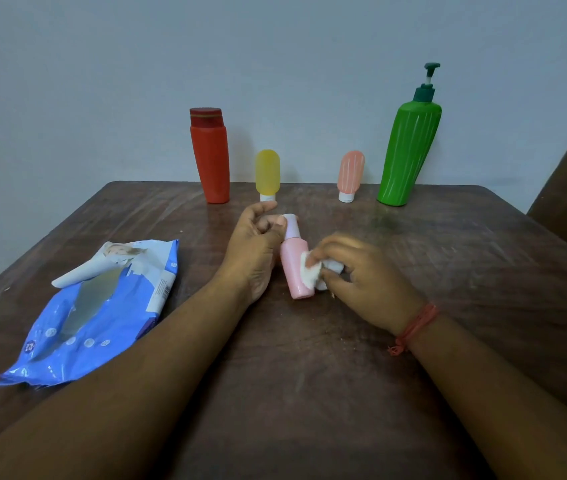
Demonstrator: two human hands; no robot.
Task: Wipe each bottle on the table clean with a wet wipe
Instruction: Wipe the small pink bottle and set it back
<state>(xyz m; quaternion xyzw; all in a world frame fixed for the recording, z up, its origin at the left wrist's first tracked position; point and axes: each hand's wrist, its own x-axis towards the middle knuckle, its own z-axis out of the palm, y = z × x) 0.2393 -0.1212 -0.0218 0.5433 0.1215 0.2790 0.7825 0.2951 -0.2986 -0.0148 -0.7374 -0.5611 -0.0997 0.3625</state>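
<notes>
wiping is underway on the small pink bottle (295,268), pinched near its cap by the left hand (254,251) while the right hand (361,275) rubs a bunched wet wipe (311,271) against it; the four bottles (408,150) beyond the hands seemingly wait untouched.

The surface (413,271) is dark wood, worn and scuffed, with a dull sheen. The pink bottle (294,268) looks like smooth matt plastic. The red bottle (211,161) and green pump bottle (408,150) are plastic too, the green one ribbed and slightly glossy. The yellow tube (267,173) seems soft and translucent. The wipe (311,270) is white crumpled cloth. The wipe packet (95,313) is shiny, crinkled blue film.
</notes>
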